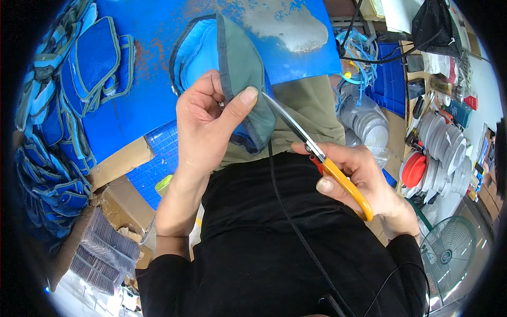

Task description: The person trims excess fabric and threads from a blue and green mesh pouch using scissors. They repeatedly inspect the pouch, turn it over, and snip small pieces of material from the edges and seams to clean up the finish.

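My left hand (pixel 208 121) pinches the dark bound edge of a sewn fabric piece (pixel 243 59) between thumb and fingers. Its outer side is grey-green and its inside is light blue, and it bulges like a pouch or cap. In my right hand (pixel 356 178) is a pair of scissors (pixel 305 138) with yellow and red handles. The scissor tips meet the right edge of the fabric, just beside my left thumb. The blades look closed or nearly so. Part of the fabric is hidden behind my left fingers.
Blue mesh pieces with grey-green binding (pixel 95 59) lie on the worn blue table (pixel 150 91) at left, with more heaped below. A cardboard box (pixel 126 202) stands lower left. Stacked grey discs (pixel 439 138), a tangle of light-blue straps (pixel 362 51) and a fan (pixel 447 255) are at right.
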Available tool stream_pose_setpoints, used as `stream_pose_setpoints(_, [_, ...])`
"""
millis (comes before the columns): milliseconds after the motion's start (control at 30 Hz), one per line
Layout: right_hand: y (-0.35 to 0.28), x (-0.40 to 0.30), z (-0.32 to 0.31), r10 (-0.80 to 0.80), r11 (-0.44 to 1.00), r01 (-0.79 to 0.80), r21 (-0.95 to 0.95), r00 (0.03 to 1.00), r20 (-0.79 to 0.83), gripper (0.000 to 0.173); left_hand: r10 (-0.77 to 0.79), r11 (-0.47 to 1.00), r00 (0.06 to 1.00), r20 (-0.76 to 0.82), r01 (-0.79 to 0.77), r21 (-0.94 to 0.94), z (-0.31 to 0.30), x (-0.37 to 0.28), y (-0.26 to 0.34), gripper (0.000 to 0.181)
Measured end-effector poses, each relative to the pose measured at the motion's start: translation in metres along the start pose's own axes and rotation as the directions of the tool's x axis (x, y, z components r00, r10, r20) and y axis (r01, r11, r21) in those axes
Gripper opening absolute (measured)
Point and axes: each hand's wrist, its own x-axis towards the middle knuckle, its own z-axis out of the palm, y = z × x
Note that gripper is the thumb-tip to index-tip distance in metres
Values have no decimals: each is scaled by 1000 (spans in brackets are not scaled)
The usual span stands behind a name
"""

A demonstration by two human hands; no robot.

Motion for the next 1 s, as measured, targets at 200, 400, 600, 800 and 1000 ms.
stream_pose_setpoints(200, [5,-14,-5,-6,970,24,243,997,-77,56,11,994,999,-49,-16,-105,-9,1,4,15])
stream_pose_setpoints(400, [22,77,-31,-331,792,-20,-610,825,-458,57,-47,978,998,-49,36,-206,-7,0,18,18])
stream_pose_setpoints(600, [-4,121,-44,-659,472,167,-866,719,-220,51,-31,987,999,14,33,-160,-31,-14,49,15])
stream_pose_setpoints(800, [-100,128,16,-716,608,699,-377,688,120,37,-168,979,960,226,136,150,-50,-16,111,22])
stream_pose_setpoints(1000, [-99,132,44,-524,826,473,307,845,107,22,-154,917,968,200,65,393,-71,-29,152,34])
